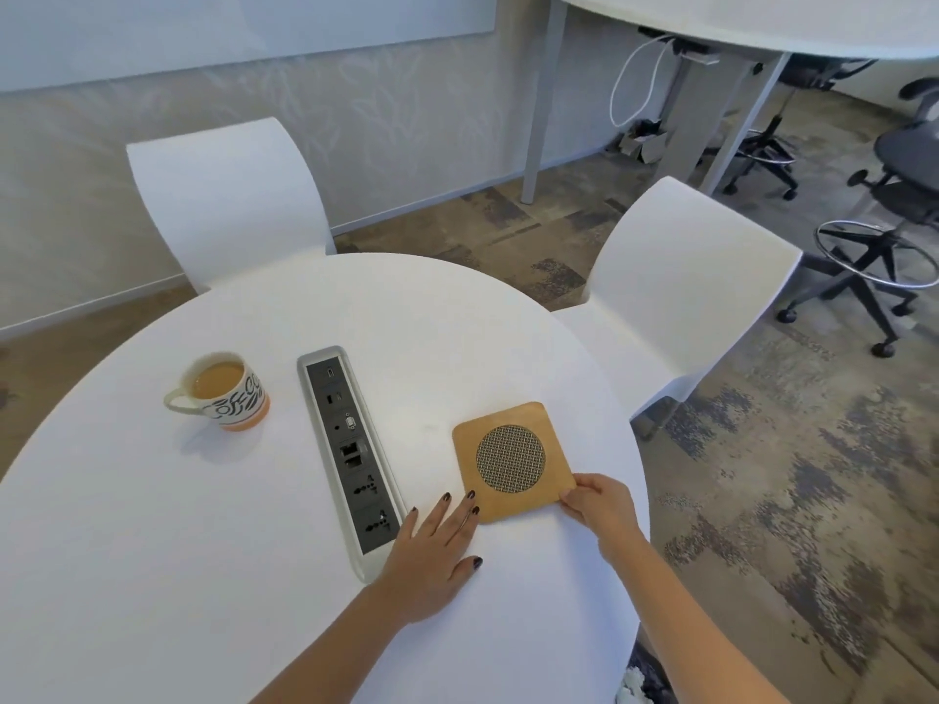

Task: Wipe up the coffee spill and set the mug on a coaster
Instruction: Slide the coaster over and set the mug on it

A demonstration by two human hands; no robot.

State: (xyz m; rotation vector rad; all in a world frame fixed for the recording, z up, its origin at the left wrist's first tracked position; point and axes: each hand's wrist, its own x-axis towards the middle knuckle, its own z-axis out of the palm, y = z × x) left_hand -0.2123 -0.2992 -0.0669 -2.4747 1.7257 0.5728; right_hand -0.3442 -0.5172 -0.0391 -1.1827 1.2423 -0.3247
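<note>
A patterned mug [228,393] with an orange base, full of milky coffee, stands on the round white table [152,551] at the left. A square wooden coaster [513,462] with a woven round centre lies flat at the table's right side. My right hand [599,505] pinches the coaster's near right corner. My left hand [437,556] rests flat on the table with straight fingers, the fingertips touching the coaster's near left edge. I see no coffee spill on the tabletop and no cloth.
A grey power and data socket strip [350,449] is sunk into the table between mug and coaster. Two white chairs [223,195] [676,292] stand at the far side. Dark office chairs [874,246] and another white table [762,27] are at the back right.
</note>
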